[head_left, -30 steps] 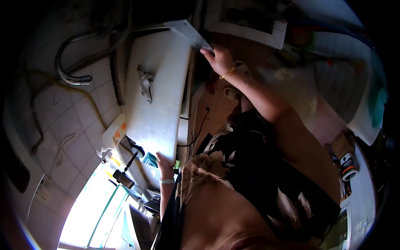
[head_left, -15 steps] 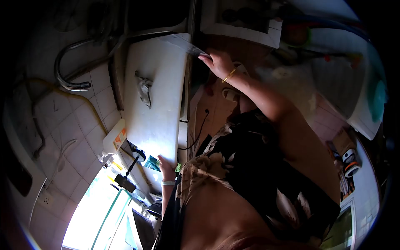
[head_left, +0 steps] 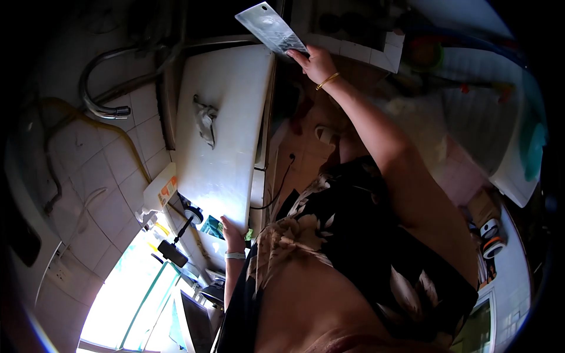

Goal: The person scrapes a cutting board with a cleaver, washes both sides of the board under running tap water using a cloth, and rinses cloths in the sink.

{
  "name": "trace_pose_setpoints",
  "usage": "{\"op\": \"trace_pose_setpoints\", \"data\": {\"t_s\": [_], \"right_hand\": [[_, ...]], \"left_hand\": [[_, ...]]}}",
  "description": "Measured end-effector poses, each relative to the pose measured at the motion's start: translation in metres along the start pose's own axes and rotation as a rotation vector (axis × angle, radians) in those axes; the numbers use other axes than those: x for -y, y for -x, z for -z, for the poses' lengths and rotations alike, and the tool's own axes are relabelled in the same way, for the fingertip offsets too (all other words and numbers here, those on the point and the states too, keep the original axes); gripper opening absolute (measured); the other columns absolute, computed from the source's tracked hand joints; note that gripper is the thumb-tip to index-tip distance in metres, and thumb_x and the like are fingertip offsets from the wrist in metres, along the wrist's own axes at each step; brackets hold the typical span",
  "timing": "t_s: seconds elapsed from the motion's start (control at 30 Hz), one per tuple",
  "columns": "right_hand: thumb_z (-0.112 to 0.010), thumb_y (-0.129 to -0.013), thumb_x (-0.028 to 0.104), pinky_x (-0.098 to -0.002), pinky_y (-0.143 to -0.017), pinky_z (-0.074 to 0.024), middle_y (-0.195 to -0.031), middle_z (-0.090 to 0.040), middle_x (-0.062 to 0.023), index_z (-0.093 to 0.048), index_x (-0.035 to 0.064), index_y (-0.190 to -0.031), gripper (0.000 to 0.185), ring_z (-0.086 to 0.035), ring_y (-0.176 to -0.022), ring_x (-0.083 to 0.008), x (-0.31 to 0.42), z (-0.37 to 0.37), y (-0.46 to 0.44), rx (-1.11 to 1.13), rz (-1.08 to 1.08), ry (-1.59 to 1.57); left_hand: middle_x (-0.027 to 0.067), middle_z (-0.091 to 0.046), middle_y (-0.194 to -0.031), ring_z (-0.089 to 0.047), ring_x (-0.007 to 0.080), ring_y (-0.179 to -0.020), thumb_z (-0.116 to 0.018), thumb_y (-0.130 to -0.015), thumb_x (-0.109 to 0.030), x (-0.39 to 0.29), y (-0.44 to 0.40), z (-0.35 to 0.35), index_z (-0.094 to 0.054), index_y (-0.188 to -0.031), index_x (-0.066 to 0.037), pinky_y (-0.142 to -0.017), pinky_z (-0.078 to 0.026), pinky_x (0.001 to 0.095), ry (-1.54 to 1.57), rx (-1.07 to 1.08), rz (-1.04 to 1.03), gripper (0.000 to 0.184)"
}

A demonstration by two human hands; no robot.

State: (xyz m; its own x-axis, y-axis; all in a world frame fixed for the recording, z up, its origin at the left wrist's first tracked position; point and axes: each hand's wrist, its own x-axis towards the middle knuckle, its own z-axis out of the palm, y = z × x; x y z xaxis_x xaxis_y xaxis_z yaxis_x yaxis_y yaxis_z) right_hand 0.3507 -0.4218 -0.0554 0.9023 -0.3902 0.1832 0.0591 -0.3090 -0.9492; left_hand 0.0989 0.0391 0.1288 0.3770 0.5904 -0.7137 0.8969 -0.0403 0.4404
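Observation:
A long white board (head_left: 220,159) lies lengthwise in front of me, with a crumpled grey-white scrap (head_left: 206,120) on it. My right hand (head_left: 315,63) is closed on a cleaver (head_left: 268,26), whose broad, wet-looking blade is raised past the board's far right corner and does not touch it. My left hand (head_left: 233,234) grips the near right corner of the board; some of its fingers are hidden.
Left of the board are a curved metal faucet (head_left: 97,109), a yellow hose (head_left: 126,138) and a white bottle with an orange label (head_left: 160,188). A phone on a stand (head_left: 173,253) is by the bright window. A dark cable (head_left: 288,170) hangs right of the board.
My right hand first dipped with the cleaver toward the board's far end, then lifted it up and away. My left hand stays at the near corner.

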Motion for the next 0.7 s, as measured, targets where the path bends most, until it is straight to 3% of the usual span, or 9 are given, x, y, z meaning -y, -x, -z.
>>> {"op": "trace_pose_setpoints", "data": {"t_s": [0.07, 0.1, 0.27, 0.33, 0.4, 0.53, 0.67, 0.7], "right_hand": [[-0.065, -0.09, 0.041, -0.0356, -0.052, -0.0494, -0.061, -0.063, -0.0149, -0.066, 0.0031, -0.093, 0.038, -0.062, -0.049, -0.0244, 0.006, 0.01, -0.003, 0.089, -0.276, -0.007], [-0.065, -0.089, 0.042, -0.0338, -0.05, -0.049, -0.059, -0.063, -0.0139, -0.066, 0.002, -0.092, 0.04, -0.062, -0.048, -0.022, 0.008, 0.013, -0.009, 0.035, -0.306, -0.029], [-0.068, -0.088, 0.041, -0.0292, -0.046, -0.0466, -0.054, -0.06, -0.0091, -0.068, -0.0002, -0.089, 0.041, -0.06, -0.045, -0.015, 0.037, 0.019, 0.015, 0.098, -0.316, -0.051], [-0.07, -0.088, 0.03, -0.0277, -0.044, -0.0449, -0.061, -0.063, -0.0083, -0.069, 0.0029, -0.091, 0.027, -0.057, -0.044, -0.0124, 0.059, 0.002, 0.043, 0.122, -0.21, -0.172], [-0.071, -0.088, 0.027, -0.0269, -0.043, -0.0441, -0.066, -0.065, -0.0076, -0.069, 0.0039, -0.093, 0.024, -0.056, -0.044, -0.0109, 0.059, -0.014, 0.063, 0.129, -0.138, -0.269], [-0.071, -0.087, 0.031, -0.0258, -0.043, -0.0437, -0.072, -0.069, -0.0061, -0.071, 0.0051, -0.097, 0.028, -0.055, -0.044, -0.0088, 0.043, -0.011, 0.048, 0.237, -0.223, -0.232], [-0.072, -0.084, 0.042, -0.031, -0.049, -0.0483, -0.067, -0.067, -0.0112, -0.068, 0.0036, -0.095, 0.04, -0.062, -0.049, -0.0188, 0.018, 0.003, 0.013, 0.23, -0.348, -0.048], [-0.07, -0.084, 0.046, -0.035, -0.058, -0.0515, -0.071, -0.068, -0.0162, -0.068, 0.0035, -0.095, 0.044, -0.066, -0.061, -0.0275, -0.007, 0.003, 0.006, 0.129, -0.219, 0.057]], "left_hand": [[0.0099, -0.058, -0.11, -0.062, 0.0265, -0.091, -0.044, -0.091, -0.066, -0.005, 0.007, -0.007, -0.048, -0.123, -0.003, -0.064, -0.057, 0.0383, -0.056, -0.033, -0.06, 0.071], [0.0099, -0.058, -0.11, -0.062, 0.0265, -0.091, -0.044, -0.091, -0.066, -0.002, 0.003, -0.005, -0.048, -0.123, -0.003, -0.064, -0.057, 0.0383, -0.048, -0.031, -0.059, 0.071], [0.013, -0.057, -0.116, -0.062, 0.0291, -0.094, -0.043, -0.091, -0.067, 0.021, -0.026, 0.012, -0.045, -0.13, -0.002, -0.066, -0.058, 0.0393, 0.027, 0.012, 0.029, 0.076], [0.0139, -0.056, -0.117, -0.062, 0.0298, -0.094, -0.043, -0.091, -0.066, 0.021, -0.03, 0.013, -0.045, -0.131, -0.002, -0.064, -0.058, 0.0391, 0.034, -0.01, 0.038, 0.076], [0.0136, -0.057, -0.115, -0.062, 0.0292, -0.092, -0.043, -0.091, -0.066, 0.014, -0.023, 0.014, -0.045, -0.13, -0.002, -0.062, -0.058, 0.0389, 0.003, -0.001, 0.012, 0.075], [0.0124, -0.058, -0.11, -0.063, 0.0279, -0.087, -0.044, -0.092, -0.065, 0.009, -0.013, 0.012, -0.047, -0.127, -0.002, -0.059, -0.057, 0.0384, -0.007, 0.002, -0.017, 0.072], [0.0112, -0.06, -0.103, -0.063, 0.0259, -0.085, -0.044, -0.094, -0.061, 0.013, -0.017, 0.016, -0.048, -0.123, -0.002, -0.057, -0.057, 0.038, 0.049, 0.053, -0.022, 0.066], [0.0112, -0.06, -0.103, -0.063, 0.0262, -0.084, -0.044, -0.094, -0.062, 0.015, -0.019, 0.019, -0.048, -0.124, -0.002, -0.057, -0.057, 0.0377, 0.026, 0.05, -0.027, 0.067]]}}
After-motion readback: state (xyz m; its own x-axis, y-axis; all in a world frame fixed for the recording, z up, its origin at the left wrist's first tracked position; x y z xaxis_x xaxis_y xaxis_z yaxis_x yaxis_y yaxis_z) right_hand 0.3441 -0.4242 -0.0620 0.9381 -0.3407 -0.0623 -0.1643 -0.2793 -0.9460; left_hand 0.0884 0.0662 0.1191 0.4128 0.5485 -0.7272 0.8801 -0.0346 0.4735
